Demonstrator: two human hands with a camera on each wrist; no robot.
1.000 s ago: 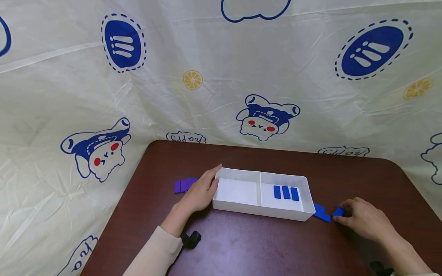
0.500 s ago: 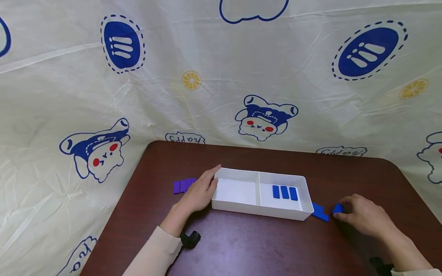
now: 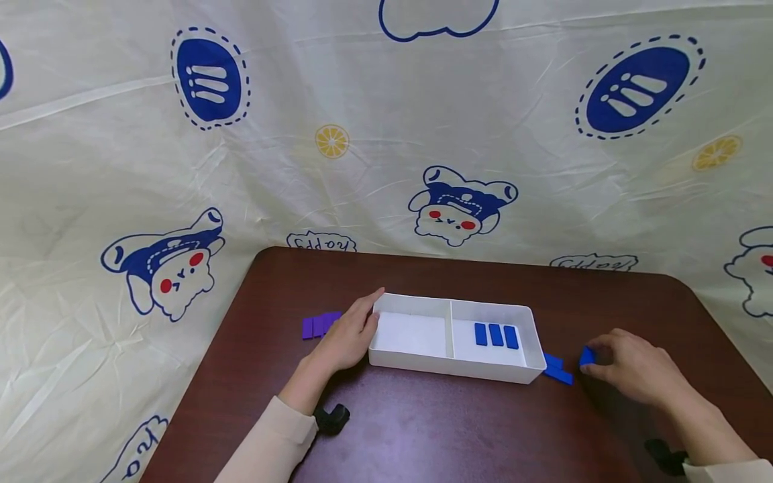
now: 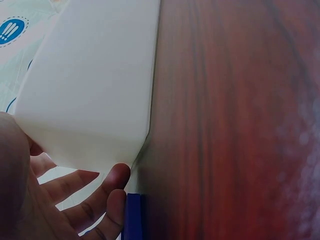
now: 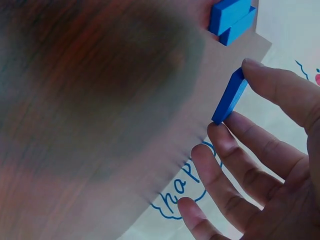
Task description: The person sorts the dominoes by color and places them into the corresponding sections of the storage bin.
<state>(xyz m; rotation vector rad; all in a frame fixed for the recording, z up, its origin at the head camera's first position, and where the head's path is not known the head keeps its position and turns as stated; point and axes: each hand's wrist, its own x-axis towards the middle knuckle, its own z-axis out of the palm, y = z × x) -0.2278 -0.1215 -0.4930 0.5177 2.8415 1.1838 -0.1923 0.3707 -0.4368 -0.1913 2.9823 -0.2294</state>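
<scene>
My right hand (image 3: 640,369) pinches a blue block (image 3: 587,356) between thumb and fingertips, at the right of the box. In the right wrist view this thin rectangular block (image 5: 231,97) is held at a slant; the other fingers are spread. Two more blue blocks (image 3: 557,369) lie against the box's right end. My left hand (image 3: 347,339) rests along the left end of a white two-compartment box (image 3: 447,366), fingers touching its wall. Three blue blocks (image 3: 496,335) lie side by side in the right compartment. The left compartment holds nothing visible.
Several purple blocks (image 3: 318,325) lie in a row left of the box, partly hidden by my left hand. The brown table (image 3: 471,436) has rounded far corners. Behind it hangs a pale printed sheet (image 3: 374,188).
My right hand has lifted slightly away from the two loose blue blocks, and the block in its fingers has turned more upright. The left hand stays against the box.
</scene>
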